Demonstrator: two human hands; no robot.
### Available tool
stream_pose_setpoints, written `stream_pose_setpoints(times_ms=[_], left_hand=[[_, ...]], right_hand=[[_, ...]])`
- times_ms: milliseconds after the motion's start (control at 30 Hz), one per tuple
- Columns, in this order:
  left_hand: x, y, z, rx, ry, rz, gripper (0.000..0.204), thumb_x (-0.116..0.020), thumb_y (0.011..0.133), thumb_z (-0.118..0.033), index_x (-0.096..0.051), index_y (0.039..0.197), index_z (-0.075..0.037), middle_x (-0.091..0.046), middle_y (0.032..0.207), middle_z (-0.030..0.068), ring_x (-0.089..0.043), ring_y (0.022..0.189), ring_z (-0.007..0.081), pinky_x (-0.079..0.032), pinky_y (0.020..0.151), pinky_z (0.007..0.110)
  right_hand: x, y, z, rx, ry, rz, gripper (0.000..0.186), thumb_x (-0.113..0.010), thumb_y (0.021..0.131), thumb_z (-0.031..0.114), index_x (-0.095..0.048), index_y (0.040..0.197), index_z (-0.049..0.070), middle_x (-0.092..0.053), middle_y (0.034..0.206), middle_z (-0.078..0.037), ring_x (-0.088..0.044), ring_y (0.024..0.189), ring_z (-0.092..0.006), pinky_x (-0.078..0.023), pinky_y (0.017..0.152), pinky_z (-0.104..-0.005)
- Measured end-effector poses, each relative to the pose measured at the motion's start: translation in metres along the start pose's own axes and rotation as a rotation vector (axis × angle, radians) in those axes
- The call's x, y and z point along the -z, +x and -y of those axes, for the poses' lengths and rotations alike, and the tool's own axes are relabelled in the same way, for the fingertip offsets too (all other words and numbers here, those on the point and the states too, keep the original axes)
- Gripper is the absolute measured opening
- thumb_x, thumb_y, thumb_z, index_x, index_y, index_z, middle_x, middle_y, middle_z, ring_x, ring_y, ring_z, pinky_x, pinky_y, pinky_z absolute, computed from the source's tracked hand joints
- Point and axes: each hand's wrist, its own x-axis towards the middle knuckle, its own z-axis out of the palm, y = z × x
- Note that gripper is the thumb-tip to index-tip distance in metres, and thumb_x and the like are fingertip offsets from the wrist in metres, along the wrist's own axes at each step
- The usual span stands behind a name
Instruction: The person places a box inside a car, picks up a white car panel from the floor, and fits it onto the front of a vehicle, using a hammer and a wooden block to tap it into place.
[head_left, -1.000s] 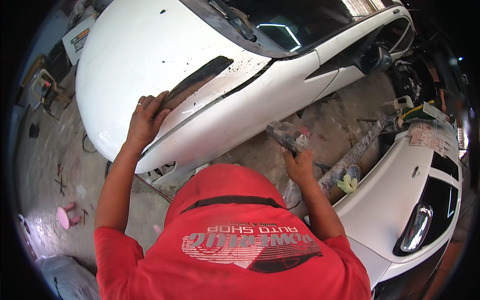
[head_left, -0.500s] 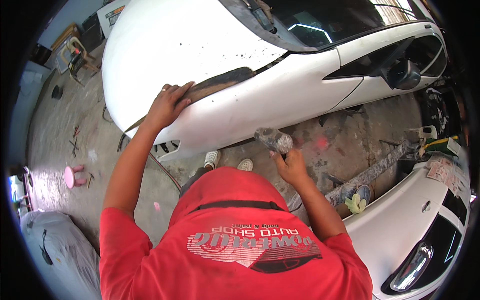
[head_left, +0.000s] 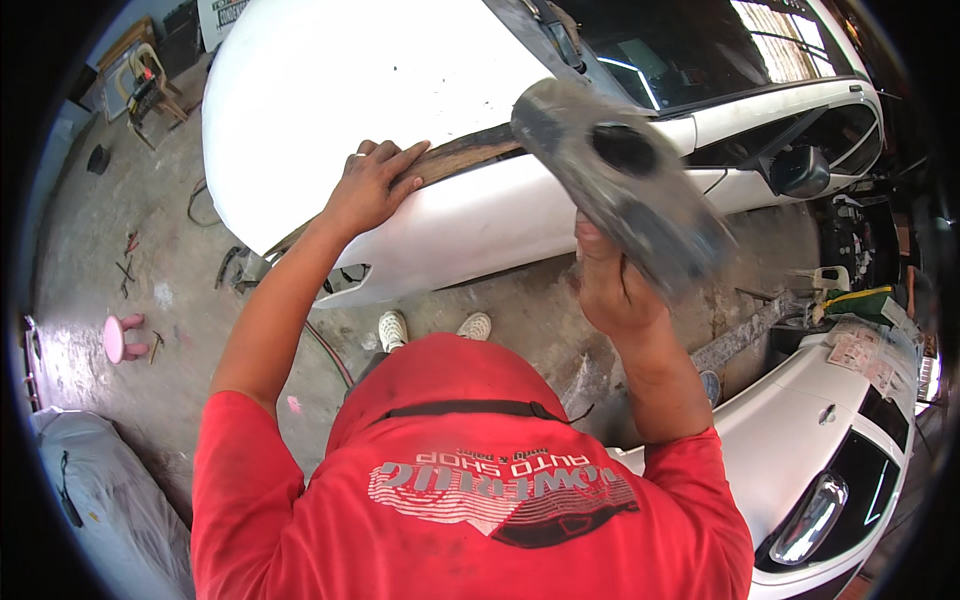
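Note:
My left hand [head_left: 375,192] is closed over a long, worn wooden strip [head_left: 468,156] lying along the seam between the white car's hood [head_left: 360,70] and its fender [head_left: 470,225]. Its far end passes behind the hammer. My right hand [head_left: 618,285] grips a heavy hammer [head_left: 645,215], raised close to the view and slightly blurred. The dark, worn head has a round hole facing up and hides part of the fender and windshield base. Most of the handle is out of sight. Small dark specks dot the hood.
A second white car [head_left: 770,410] stands at the lower right. A grey covered shape [head_left: 110,490] is at the lower left, with a pink stool [head_left: 122,338] beyond it. A hose [head_left: 328,350] runs along the concrete floor near my feet. The side mirror [head_left: 800,172] sticks out on the right.
My right hand has lifted the hammer from beside the fender up toward the view. My left hand has shifted right along the seam with the wooden strip.

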Motion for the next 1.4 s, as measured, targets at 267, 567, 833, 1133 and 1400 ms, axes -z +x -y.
stream_pose_setpoints(times_ms=[267, 567, 833, 1133, 1400], left_hand=[[-0.012, -0.002, 0.009, -0.067, 0.003, 0.011, 0.054, -0.061, 0.102, -0.038, -0.053, 0.153, -0.022, -0.065, 0.118, 0.0112, -0.057, 0.115, 0.0343, -0.048, 0.101, 0.050], [-0.012, 0.000, 0.032, -0.088, -0.049, -0.172, 0.036, -0.065, 0.098, -0.024, -0.062, 0.132, -0.010, -0.067, 0.113, 0.0139, -0.064, 0.109, 0.0359, -0.055, 0.090, 0.048], [0.111, -0.111, 0.143, 0.124, -0.328, -0.575, 0.038, -0.066, 0.102, -0.023, -0.060, 0.137, -0.008, -0.070, 0.113, 0.0180, -0.069, 0.097, 0.0317, -0.055, 0.088, 0.037], [0.071, -0.503, 0.220, 1.455, -0.199, -0.094, 0.069, -0.082, 0.083, -0.023, -0.055, 0.140, 0.005, -0.069, 0.125, 0.0281, -0.068, 0.116, 0.0407, -0.054, 0.097, 0.046], [-0.056, -0.646, 0.093, 2.098, -0.870, 0.262, 0.061, -0.075, 0.083, -0.003, -0.048, 0.136, 0.014, -0.071, 0.096, 0.0286, -0.073, 0.066, 0.0348, -0.059, 0.051, 0.049]], right_hand=[[-0.097, -0.028, -0.032, -0.462, -0.305, 0.261, 0.030, -0.072, 0.093, 0.021, -0.062, 0.116, 0.004, -0.072, 0.087, -0.024, -0.071, 0.081, -0.0455, -0.058, 0.074, -0.0507], [-0.094, -0.037, 0.000, -0.413, -0.132, 0.087, 0.022, -0.067, 0.098, 0.018, -0.071, 0.113, 0.002, -0.073, 0.091, -0.022, -0.071, 0.080, -0.0422, -0.055, 0.074, -0.0460], [-0.119, -0.086, 0.050, -0.676, 0.171, 0.622, 0.028, -0.070, 0.093, 0.013, -0.071, 0.118, 0.000, -0.074, 0.101, -0.021, -0.072, 0.092, -0.0347, -0.054, 0.085, -0.0440], [-0.249, -0.241, -0.029, -0.803, -0.016, 1.635, 0.040, -0.068, 0.087, 0.014, -0.064, 0.123, -0.002, -0.073, 0.092, -0.022, -0.073, 0.079, -0.0350, -0.057, 0.066, -0.0502], [-0.301, -0.368, -0.097, -0.860, -0.168, 2.334, 0.040, -0.064, 0.087, 0.015, -0.066, 0.120, -0.008, -0.074, 0.092, -0.022, -0.073, 0.076, -0.0327, -0.057, 0.063, -0.0476]])
